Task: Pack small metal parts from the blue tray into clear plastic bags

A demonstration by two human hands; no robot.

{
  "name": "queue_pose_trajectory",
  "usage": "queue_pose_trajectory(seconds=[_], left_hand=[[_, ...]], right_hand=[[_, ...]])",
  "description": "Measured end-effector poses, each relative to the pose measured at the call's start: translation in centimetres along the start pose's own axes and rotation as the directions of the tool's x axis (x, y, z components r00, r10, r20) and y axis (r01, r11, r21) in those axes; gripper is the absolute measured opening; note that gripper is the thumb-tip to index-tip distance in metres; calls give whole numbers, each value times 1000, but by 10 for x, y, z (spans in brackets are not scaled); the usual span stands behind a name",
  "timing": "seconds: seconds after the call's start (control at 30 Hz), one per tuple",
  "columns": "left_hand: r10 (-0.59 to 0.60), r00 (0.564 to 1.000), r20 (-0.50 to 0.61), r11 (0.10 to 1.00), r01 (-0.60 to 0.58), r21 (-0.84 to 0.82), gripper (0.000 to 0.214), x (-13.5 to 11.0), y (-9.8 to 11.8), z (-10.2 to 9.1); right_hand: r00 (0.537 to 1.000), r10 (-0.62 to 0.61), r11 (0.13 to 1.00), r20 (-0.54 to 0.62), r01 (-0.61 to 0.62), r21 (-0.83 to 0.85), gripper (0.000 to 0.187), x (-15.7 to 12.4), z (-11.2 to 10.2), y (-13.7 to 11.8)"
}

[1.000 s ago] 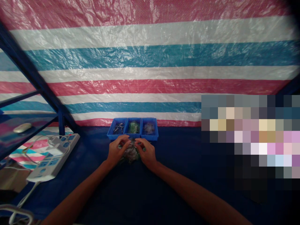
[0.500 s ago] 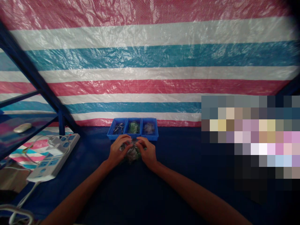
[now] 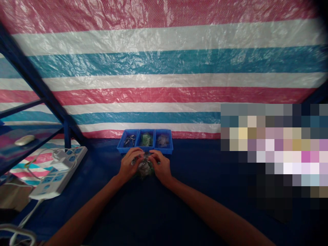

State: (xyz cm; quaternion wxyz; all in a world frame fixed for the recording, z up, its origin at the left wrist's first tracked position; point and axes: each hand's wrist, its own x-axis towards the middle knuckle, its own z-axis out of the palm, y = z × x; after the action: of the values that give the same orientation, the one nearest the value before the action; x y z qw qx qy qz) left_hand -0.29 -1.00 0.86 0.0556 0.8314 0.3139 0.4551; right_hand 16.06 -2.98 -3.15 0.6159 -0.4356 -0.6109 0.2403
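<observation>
My left hand (image 3: 130,164) and my right hand (image 3: 162,167) face each other just in front of the blue bins. Thumb and fingers are pinched together on both, and a small shiny piece seems to lie between them, too small to name. Under the fingertips is a heap of crumpled clear plastic (image 3: 145,170) with some green in it, partly hidden by my hands. Behind stands a row of joined blue bins (image 3: 145,149). Thin metal pins (image 3: 129,140) lie in the left compartment, green packets (image 3: 146,140) in the middle one, and pale clear pieces (image 3: 163,140) in the right one.
A white power strip (image 3: 60,174) with plugged-in cords lies on the left of the dark blue table (image 3: 143,212). Farther left, a pale computer mouse (image 3: 25,140) rests on a shelf. Behind hangs a striped plastic sheet (image 3: 153,82). The right side is pixelated.
My fingers have shifted only slightly over the clear plastic heap. Both arms and the bins keep their places.
</observation>
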Motion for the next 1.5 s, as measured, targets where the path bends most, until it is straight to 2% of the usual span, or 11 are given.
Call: queue_pose_trajectory(seconds=[0.17,0.37,0.53,1.2,1.5], left_hand=[[-15,1000,-6,1000,15,14,14,-2,-3,2],[-7,1000,-21,999,7,32,14,-2,-6,0],[-31,999,-25,998,32,45,15,-2,-8,1],[-35,999,-37,998,37,58,16,0,-3,2],[-33,999,-23,998,34,45,17,-1,-3,2]], right_hand=[[1000,-8,1000,17,8,0,21,0,0,0],[997,-76,997,-31,77,15,18,0,0,-3],[994,-112,994,-4,112,5,16,0,0,-1],[986,-164,985,28,165,-49,16,-1,1,0],[990,-136,989,28,138,-62,19,0,0,0]])
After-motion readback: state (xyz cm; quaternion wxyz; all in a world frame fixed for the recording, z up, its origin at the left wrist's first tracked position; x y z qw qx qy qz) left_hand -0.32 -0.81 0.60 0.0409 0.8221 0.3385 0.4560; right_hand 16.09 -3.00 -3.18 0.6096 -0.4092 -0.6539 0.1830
